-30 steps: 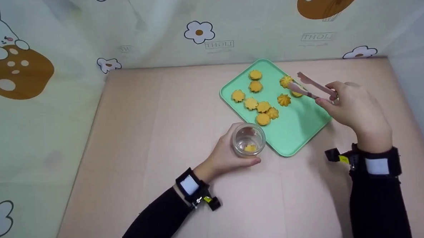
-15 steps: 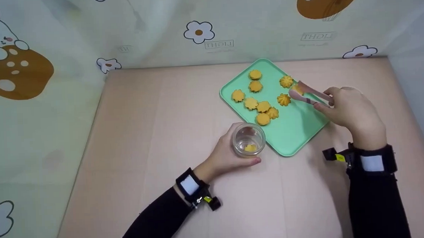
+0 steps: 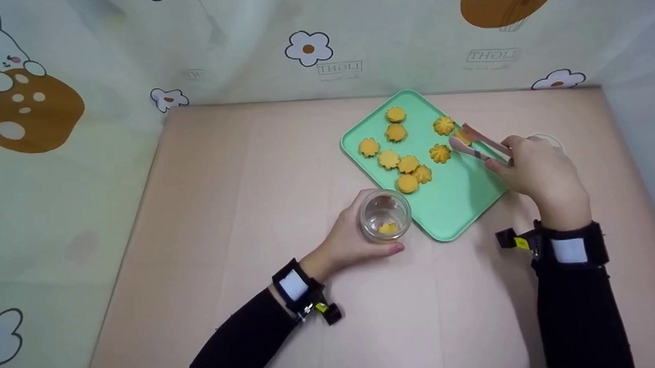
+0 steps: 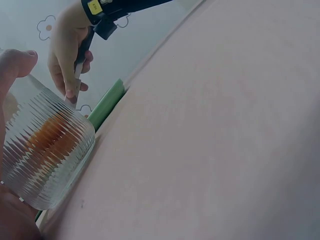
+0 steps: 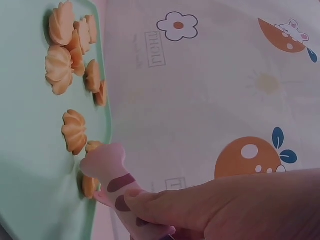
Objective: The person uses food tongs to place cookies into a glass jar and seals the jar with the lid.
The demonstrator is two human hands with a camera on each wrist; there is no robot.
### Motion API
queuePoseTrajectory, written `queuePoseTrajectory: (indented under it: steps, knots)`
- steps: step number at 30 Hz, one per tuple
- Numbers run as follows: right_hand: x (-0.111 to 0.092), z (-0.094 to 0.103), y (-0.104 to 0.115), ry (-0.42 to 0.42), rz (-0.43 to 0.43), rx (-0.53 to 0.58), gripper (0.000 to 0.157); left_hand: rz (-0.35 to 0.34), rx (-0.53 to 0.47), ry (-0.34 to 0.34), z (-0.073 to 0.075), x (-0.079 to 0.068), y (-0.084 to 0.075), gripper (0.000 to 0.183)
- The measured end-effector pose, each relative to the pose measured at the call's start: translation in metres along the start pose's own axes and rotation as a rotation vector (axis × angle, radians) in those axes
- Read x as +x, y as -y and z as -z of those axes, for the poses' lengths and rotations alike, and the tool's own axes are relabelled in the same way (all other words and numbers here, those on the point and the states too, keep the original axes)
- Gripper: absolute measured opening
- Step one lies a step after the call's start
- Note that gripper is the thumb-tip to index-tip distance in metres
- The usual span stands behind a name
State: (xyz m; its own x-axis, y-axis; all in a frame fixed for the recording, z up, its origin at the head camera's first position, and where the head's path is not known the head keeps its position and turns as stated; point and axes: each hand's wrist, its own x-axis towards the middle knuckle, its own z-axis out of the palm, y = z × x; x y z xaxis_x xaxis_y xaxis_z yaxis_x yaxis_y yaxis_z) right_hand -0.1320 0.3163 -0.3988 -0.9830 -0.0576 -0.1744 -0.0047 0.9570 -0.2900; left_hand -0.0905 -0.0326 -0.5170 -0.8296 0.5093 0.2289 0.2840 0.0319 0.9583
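Note:
My left hand (image 3: pixel 349 238) grips a clear ribbed glass jar (image 3: pixel 366 218), its mouth up, beside the near left edge of a green tray (image 3: pixel 461 200). One yellow flower-shaped cookie (image 3: pixel 387 228) lies at the bottom of the jar. In my right hand (image 3: pixel 551 180) is a pair of pink tongs (image 3: pixel 491 139), pinched between thumb and fingers. The tong tips stand on either side of a cookie (image 3: pixel 462 137) near the tray's right edge. In the right wrist view, the striped tong arm (image 5: pixel 117 175) partly covers that cookie (image 5: pixel 89 186).
Several more cookies (image 3: pixel 389 159) lie on the tray, mostly along its left side. Two ridged cookies, one upper (image 3: pixel 444 125) and one lower (image 3: pixel 440 153), are close to the tong tips. A patterned cloth wall (image 3: pixel 244 44) rises behind the table (image 3: pixel 240 210).
My right hand has moved slightly left, and the tong tips have come down around the cookie with a narrower gap between them. The left hand and jar stay in place.

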Motion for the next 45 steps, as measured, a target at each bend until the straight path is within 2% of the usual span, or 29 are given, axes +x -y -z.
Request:
queuePoseTrajectory:
  steps: [9, 12, 19, 32, 35, 39, 45]
  knots:
    - [0.01, -0.006, 0.001, 0.034, -0.007, 0.044, 0.047, 0.009, -0.001, -0.013, 0.002, -0.002, -0.001, 0.093]
    - [0.013, -0.008, -0.001, 0.02, 0.006, 0.047, 0.044, 0.004, -0.009, -0.015, 0.003, -0.002, -0.001, 0.093]
    - [0.01, -0.008, -0.004, -0.02, 0.035, 0.043, 0.037, 0.002, -0.011, -0.005, 0.001, 0.0, -0.001, 0.094]
    - [0.011, -0.008, -0.003, 0.016, 0.058, 0.076, 0.039, -0.02, 0.001, 0.005, 0.0, 0.0, 0.001, 0.093]
    - [0.012, -0.009, 0.0, -0.019, 0.067, 0.093, 0.041, -0.007, -0.005, 0.004, 0.0, 0.0, 0.0, 0.093]
    - [0.013, -0.011, 0.005, -0.118, 0.083, 0.127, 0.038, 0.001, -0.004, 0.002, 0.0, -0.001, 0.0, 0.094]
    - [0.013, -0.013, 0.01, -0.225, 0.162, 0.132, 0.028, -0.016, -0.003, 0.001, -0.001, 0.0, 0.002, 0.093]
